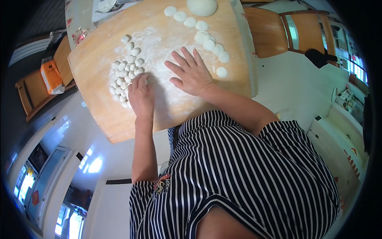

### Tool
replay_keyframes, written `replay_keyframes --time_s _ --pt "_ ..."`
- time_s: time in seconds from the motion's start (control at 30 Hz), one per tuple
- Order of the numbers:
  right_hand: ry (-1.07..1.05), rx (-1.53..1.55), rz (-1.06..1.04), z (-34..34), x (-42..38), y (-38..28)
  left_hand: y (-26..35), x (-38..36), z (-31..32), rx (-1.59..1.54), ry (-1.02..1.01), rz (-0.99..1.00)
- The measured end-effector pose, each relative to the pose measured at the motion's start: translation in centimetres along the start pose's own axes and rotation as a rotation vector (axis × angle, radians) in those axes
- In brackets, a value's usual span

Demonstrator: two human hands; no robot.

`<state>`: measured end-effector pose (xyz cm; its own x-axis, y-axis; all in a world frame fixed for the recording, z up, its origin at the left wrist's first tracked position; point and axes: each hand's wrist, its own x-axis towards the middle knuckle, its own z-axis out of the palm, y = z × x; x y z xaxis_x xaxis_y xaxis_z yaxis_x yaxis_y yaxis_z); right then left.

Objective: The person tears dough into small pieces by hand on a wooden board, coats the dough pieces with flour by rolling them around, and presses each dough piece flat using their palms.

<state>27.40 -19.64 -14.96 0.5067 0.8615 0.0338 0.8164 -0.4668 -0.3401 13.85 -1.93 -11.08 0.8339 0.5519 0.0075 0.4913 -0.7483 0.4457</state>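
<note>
Small round dough pieces (pixel 123 71) lie in a cluster on the left part of the floured wooden board (pixel 99 47). At the cluster's right edge, my left hand (pixel 141 95) has its fingers bent together around a small pale piece, seemingly dough, at the fingertips. My right hand (pixel 191 71) is spread palm down over the floury middle, fingers apart, with nothing visible in it; what lies under the palm is hidden. Flattened dough discs (pixel 190 22) form a curving row on the right side, with one separate disc (pixel 221 72) nearest me. A large dough ball (pixel 201 5) rests at the far edge.
Wooden chairs (pixel 266 32) stand to the right of the board, another chair (pixel 31 92) to the left with an orange package (pixel 51 77) on it. A bowl (pixel 106 4) sits beyond the board's far left edge.
</note>
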Motion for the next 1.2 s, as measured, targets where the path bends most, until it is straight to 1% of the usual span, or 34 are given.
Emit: replay_keyframes --time_s 0.1,0.17,0.23,0.37,0.43,0.47,0.5,0.53,0.6,0.67,0.7,0.73,0.8,0.83,0.9,0.93,1.0,1.03,1.1,1.13,1.2 --pt "-0.012 -0.022 0.017 -0.1 -0.1 -0.2 -0.5 0.1 0.2 0.072 -0.003 0.065" --pt "0.027 -0.017 0.011 -0.1 -0.1 -0.1 -0.5 -0.2 0.5 0.118 0.012 0.106" --pt "0.073 -0.015 0.006 0.2 -0.3 0.1 -0.1 -0.3 0.8 0.213 -0.007 0.063" --pt "0.089 -0.03 -0.053 0.3 -1.2 0.6 0.1 -1.4 1.7 0.25 0.012 0.058" --pt "0.086 -0.045 -0.08 -0.3 -2.4 1.1 0.5 -1.9 1.8 0.158 0.015 0.047" --pt "0.065 -0.052 -0.122 -0.8 -3.7 1.5 0.9 -2.3 1.8 0.159 0.017 0.053" --pt "0.042 -0.058 -0.164 -1.2 -5.0 1.9 2.2 -2.6 1.3 0.025 -0.041 -0.061" --pt "0.043 -0.058 -0.163 -1.5 -6.4 2.6 3.0 -3.1 1.2 -0.108 -0.1 -0.176" --pt "0.01 0.053 -0.228 -2.3 -9.0 3.9 3.7 -4.2 1.8 -0.15 -0.111 -0.171" --pt "-0.019 0.066 -0.227 -2.8 -11.1 5.0 3.3 -5.6 3.0 -0.267 -0.125 -0.058" --pt "-0.046 0.074 -0.225 -3.1 -11.3 5.2 3.4 -6.0 3.6 -0.245 -0.057 -0.012" --pt "-0.047 0.078 -0.229 -3.1 -11.2 5.1 3.2 -6.3 3.8 -0.242 -0.056 -0.017" --pt "-0.051 0.079 -0.23 -3.5 -11.1 5.2 3.3 -6.7 3.9 -0.335 -0.011 -0.106" --pt "-0.052 0.078 -0.23 -3.4 -10.9 5.1 3.3 -6.6 3.6 -0.337 -0.011 -0.107" --pt "-0.053 0.054 -0.24 -3.1 -10.4 4.9 3.3 -6.3 3.1 -0.285 -0.181 -0.206" --pt "-0.053 0.049 -0.242 -3.0 -10.3 5.0 3.5 -6.2 3.3 -0.289 -0.178 -0.205" --pt "-0.04 0.072 -0.241 -2.9 -10.2 4.9 4.0 -6.4 3.8 -0.384 -0.165 -0.121" --pt "-0.042 0.068 -0.241 -2.9 -10.2 4.9 4.2 -6.4 4.3 -0.389 -0.164 -0.121" --pt "-0.044 0.082 -0.237 -3.1 -10.2 4.9 4.8 -6.3 5.1 -0.378 0.02 0.03" --pt "-0.045 0.079 -0.239 -3.2 -10.2 4.9 4.9 -6.3 5.1 -0.381 0.022 0.029" --pt "-0.024 0.07 -0.245 -3.3 -10.2 4.8 5.0 -6.2 4.4 -0.294 -0.116 -0.13"
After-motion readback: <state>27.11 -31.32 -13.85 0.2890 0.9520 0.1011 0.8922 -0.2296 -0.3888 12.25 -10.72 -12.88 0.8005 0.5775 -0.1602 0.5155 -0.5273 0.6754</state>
